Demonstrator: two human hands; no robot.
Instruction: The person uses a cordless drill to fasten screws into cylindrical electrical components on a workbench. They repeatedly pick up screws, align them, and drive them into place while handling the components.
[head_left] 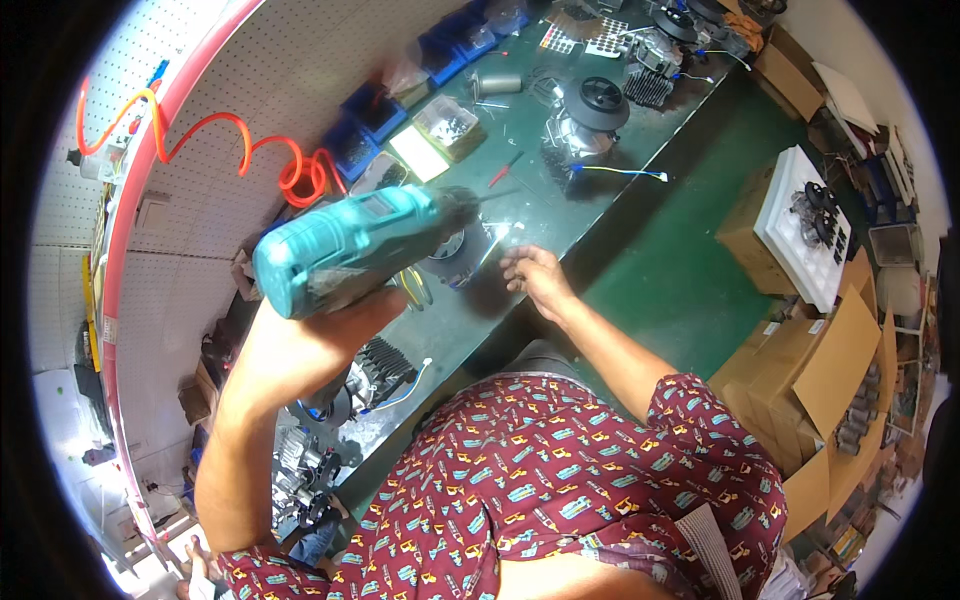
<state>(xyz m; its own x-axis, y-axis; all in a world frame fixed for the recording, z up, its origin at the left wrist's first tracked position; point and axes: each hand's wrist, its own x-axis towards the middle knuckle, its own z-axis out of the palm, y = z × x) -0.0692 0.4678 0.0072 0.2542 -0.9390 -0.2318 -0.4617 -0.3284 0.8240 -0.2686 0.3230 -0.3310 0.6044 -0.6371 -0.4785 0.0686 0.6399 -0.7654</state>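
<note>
The left hand [330, 330] has its grip closed around a teal power drill [350, 245], bit aimed down at the table [600, 190]. Beyond the bit, the right hand [535, 278] seems to pinch a small part, fingers curled.

1 teal power drill [345, 245] sits in the left hand [300, 345]; beyond it are 1 orange coiled hose [240, 150], 4 blue bins [375, 108] and 2 open cardboard boxes [800, 370].

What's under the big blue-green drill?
Under the teal power drill, gripped by the left hand, a round dark motor part shows on the green workbench. The drill hides most of it; its tip is blurred.
</note>
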